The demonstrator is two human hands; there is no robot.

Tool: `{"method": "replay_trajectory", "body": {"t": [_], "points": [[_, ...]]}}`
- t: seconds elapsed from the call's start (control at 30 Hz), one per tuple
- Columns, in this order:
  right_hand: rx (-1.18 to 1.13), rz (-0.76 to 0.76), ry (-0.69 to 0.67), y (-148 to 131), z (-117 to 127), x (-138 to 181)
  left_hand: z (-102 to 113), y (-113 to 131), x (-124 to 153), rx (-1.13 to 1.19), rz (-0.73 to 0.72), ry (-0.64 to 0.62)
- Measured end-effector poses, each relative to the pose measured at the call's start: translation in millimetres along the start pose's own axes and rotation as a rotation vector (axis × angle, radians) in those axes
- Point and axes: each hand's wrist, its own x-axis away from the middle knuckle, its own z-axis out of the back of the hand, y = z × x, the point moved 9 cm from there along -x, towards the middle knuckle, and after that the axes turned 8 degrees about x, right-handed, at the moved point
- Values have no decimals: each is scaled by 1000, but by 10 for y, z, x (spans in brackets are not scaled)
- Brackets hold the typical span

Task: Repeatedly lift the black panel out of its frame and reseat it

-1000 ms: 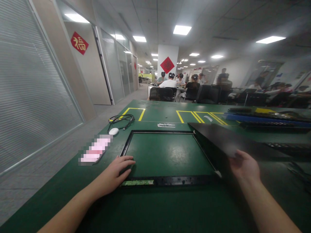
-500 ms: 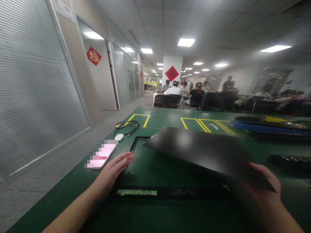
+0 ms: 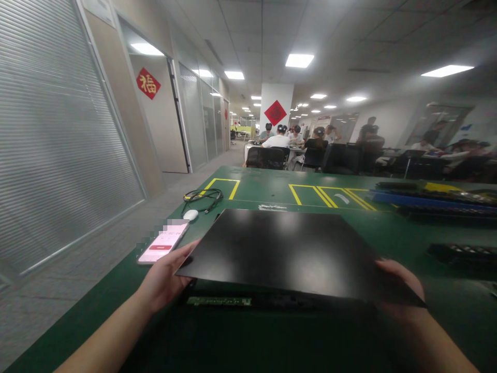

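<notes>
A flat, dark, glossy panel (image 3: 287, 248) spans the space between my hands, above the green table. My left hand (image 3: 171, 274) grips its left edge, thumb on top and fingers beneath. At the right edge, my right hand (image 3: 404, 290) holds it the same way, its fingers mostly hidden under the panel. Below the panel lies a black frame (image 3: 310, 303), largely covered. A green circuit board strip (image 3: 219, 301) shows along the frame's near side.
Left of the panel are a phone (image 3: 163, 243) with a pink screen, a white mouse (image 3: 190, 215) and a coiled black cable (image 3: 204, 197). Dark parts and a blue tray (image 3: 438, 201) lie at the right of the green table (image 3: 264, 181). People sit at tables beyond.
The panel has levelled and shifted left over the frame. My left hand, free before, has closed on its left edge. My right hand still holds the right edge, slightly further left.
</notes>
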Motion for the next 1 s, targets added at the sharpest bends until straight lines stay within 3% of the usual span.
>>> {"method": "replay_trajectory", "body": {"t": [0.07,0.27,0.4,0.5,0.67,1.0], "points": [[-34,-131,-88,108,-175,90,21,32,-16,24,-35,13],[29,-241,-279,224,-442,218,-27,219,28,60,-171,4],[114,-170,-374,252,-537,169,-66,331,86,27,-218,-39],[170,-83,-328,238,-509,92,-82,378,101,10,-250,-81],[205,-64,-125,209,-344,40,-129,327,81,-51,-256,-113],[308,-20,-71,201,-229,-66,-111,172,11,-127,-238,-145]]}}
